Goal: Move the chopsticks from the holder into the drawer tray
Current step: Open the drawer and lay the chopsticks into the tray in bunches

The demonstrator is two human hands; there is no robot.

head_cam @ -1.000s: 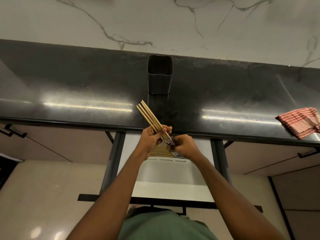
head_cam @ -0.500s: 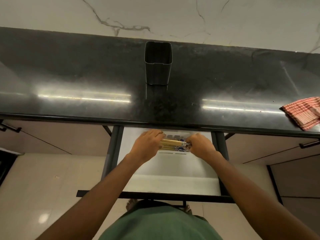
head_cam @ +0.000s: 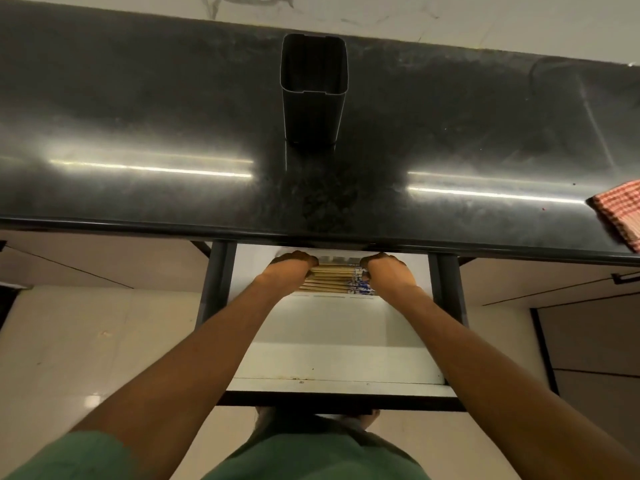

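I see wooden chopsticks (head_cam: 329, 280), blue-patterned at their three o'clock ends, lying flat side by side at the white drawer tray's (head_cam: 332, 323) twelve o'clock end. The dark square holder (head_cam: 313, 95) stands upright beyond.

A black polished surface (head_cam: 138, 109) spans the view, mirroring two long streaks of light. Behind it stands a white marble wall (head_cam: 485, 15) with grey veins. Below lie beige cabinet fronts (head_cam: 104, 258) and glossy pale floor tiles (head_cam: 86, 358).

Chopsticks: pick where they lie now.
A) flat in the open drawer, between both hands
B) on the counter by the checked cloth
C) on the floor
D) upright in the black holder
A: the chopsticks lie flat in the open drawer, the left hand and right hand holding their ends; the holder shows none.
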